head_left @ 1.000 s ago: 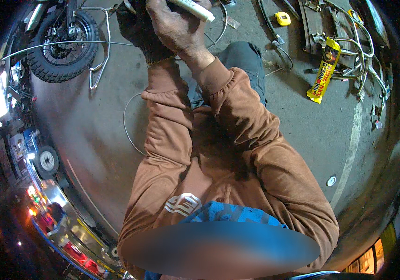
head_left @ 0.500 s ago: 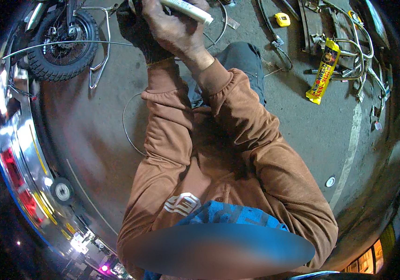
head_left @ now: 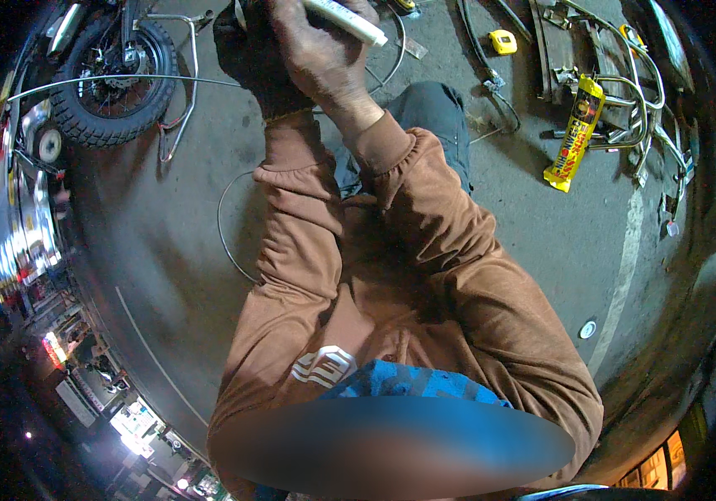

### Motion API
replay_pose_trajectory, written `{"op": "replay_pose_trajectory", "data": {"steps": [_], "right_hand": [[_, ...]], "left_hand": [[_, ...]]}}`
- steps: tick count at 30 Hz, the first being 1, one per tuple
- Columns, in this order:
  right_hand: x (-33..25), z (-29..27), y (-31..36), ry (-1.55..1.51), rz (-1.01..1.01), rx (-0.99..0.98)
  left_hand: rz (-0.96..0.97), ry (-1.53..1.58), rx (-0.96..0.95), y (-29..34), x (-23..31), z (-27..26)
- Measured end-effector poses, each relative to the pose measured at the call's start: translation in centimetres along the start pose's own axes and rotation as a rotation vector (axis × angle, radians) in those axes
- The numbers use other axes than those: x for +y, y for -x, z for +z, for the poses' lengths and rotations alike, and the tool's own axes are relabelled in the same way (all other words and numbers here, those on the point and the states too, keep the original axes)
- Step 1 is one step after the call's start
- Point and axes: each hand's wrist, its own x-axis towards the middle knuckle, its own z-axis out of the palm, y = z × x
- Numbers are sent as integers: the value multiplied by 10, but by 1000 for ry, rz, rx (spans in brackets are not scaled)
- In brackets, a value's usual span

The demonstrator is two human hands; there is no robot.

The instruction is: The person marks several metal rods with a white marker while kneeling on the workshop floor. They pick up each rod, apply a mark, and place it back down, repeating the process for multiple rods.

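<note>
Right hand: the right hand [head_left: 316,58] is raised to the top edge of the view, fingers curled round a white tube [head_left: 348,21] that juts out to the right of the knuckles.
Left hand: the left hand [head_left: 245,50] sits just beside the right one, dark, perhaps gloved; it looks closed, but whether it grips anything I cannot tell.
White tube: slim, pale, tilted down to the right, its blunt end clear of the fingers, above the person's raised knee.
Thin wire: a thin steel cable [head_left: 124,79] runs leftward from the hands, over the tyre, to the left rim of the view.
Sleeves: both arms wear a brown long-sleeved top [head_left: 391,250], rising from the lower edge to the hands.
Wheel: a knobbly motorcycle wheel [head_left: 116,88] stands at upper left, well apart from the hands, with a bent metal bracket [head_left: 182,92] just beside it.
Floor: grey concrete floor [head_left: 166,234] with a loop of cable [head_left: 228,242] lying beside the left arm.
Right side: a yellow packet [head_left: 573,138] lies on the floor near a heap of chrome tube frames [head_left: 634,108]; a small yellow tape measure [head_left: 502,42] lies further up.
</note>
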Motion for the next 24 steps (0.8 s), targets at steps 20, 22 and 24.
{"op": "replay_pose_trajectory", "data": {"steps": [20,22,24], "right_hand": [[-3,-1,3,-24,66,-64],[-3,-2,3,27,67,-58],[-2,-3,3,41,56,-61]], "left_hand": [[3,64,0,2,-3,2],[-1,75,-1,2,-4,1],[-1,82,-2,3,-6,0]]}}
